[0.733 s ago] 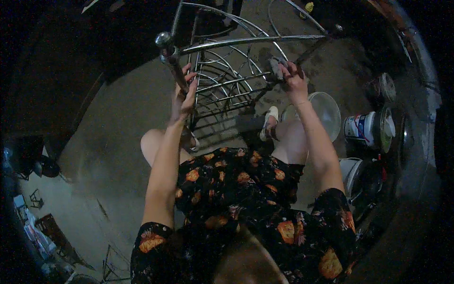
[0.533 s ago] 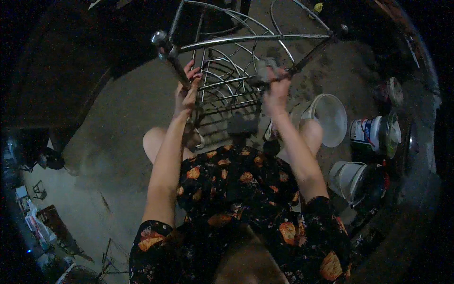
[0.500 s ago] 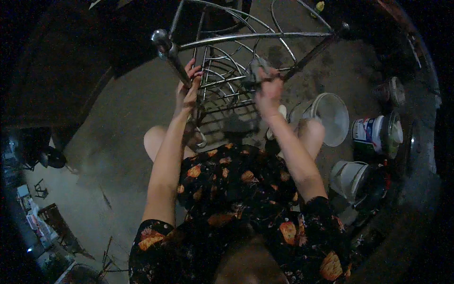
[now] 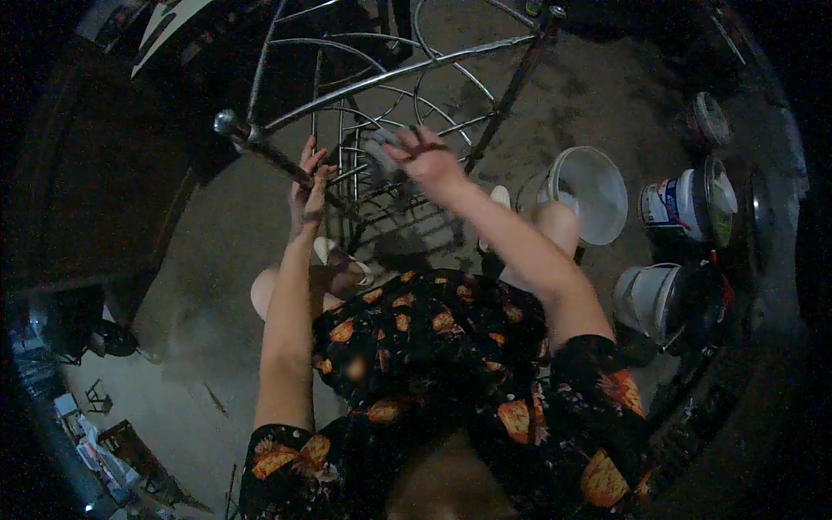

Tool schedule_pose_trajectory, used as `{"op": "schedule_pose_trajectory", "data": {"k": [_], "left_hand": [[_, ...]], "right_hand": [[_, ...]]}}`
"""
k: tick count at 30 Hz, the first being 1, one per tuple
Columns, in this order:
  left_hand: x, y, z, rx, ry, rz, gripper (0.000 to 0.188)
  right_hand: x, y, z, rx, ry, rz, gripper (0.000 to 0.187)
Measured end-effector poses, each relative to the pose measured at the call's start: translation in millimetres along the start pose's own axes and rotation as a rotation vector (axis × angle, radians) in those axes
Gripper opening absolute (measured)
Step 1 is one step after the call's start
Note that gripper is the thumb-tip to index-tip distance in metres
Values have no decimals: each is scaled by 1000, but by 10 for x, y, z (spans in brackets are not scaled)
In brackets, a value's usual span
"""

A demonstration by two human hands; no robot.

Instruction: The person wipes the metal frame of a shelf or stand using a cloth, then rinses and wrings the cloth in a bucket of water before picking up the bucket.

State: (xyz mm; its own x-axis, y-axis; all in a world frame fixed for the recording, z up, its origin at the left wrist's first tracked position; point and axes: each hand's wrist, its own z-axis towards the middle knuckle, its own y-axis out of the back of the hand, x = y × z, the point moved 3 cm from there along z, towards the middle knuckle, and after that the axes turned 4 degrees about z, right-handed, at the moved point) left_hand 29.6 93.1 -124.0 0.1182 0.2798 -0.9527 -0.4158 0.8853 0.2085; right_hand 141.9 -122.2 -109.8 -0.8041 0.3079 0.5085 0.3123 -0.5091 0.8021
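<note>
Curves the left hand [image 4: 309, 192] loosely about a post of the metal rack [image 4: 390, 77], fingers partly straightened; cannot tell how firmly. Bunches the right hand [image 4: 432, 166] shut over a crumpled, soft grey cloth [image 4: 381, 151], blurred at its edges, in front of the inner bars; cannot tell from this angle about contact with any one bar.

Has the metal rack straight ahead, beyond the knees, slanting across the view and cut off at the upper edge. Combines slim round tubing, straight rails, swept arcs and looped curves, with further tiers of slender rods lower down. Gleams brightly along the upper rail, turns darker and duller along the corner posts, and ends at the near left corner in a smooth rounded knob [image 4: 225, 121].

Includes, near the right knee, a round translucent bucket [image 4: 600, 208] with a wide rim; farther right, a smooth white tub [image 4: 685, 204] with a coloured label; below, a pale pail [image 4: 637, 296] with a thin curved handle. Spreads a matt grey-brown floor [image 4: 208, 303] underneath, marked with dark blotches. Wears a black garment [image 4: 433, 342] in soft fabric, printed with ragged orange shapes, and pale shoes [image 4: 500, 196].
</note>
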Motion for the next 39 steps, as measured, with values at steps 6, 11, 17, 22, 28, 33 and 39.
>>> {"op": "schedule_pose_trajectory", "data": {"k": [6, 11, 17, 22, 28, 33, 39], "left_hand": [[183, 161, 26, 59, -128, -304, 42], [124, 119, 80, 43, -43, -196, 57], [-47, 33, 10, 57, -119, -226, 71], [-28, 40, -34, 12, -126, -62, 91], [39, 78, 40, 7, -194, 30, 77], [190, 161, 46, -37, -16, -88, 46], [-61, 26, 29, -143, -122, 132, 30]], "right_hand": [[-933, 1015, -182, -158, -349, 26, 27], [-871, 456, -269, -373, -303, -60, 42], [175, -92, -51, -423, -61, -199, 60], [683, -712, 146, -244, -32, -42, 52], [890, -700, 288, -150, 88, -45, 52], [158, -20, -36, -239, 39, -129, 56], [-556, -104, -943, -955, -886, 1204, 25]]}}
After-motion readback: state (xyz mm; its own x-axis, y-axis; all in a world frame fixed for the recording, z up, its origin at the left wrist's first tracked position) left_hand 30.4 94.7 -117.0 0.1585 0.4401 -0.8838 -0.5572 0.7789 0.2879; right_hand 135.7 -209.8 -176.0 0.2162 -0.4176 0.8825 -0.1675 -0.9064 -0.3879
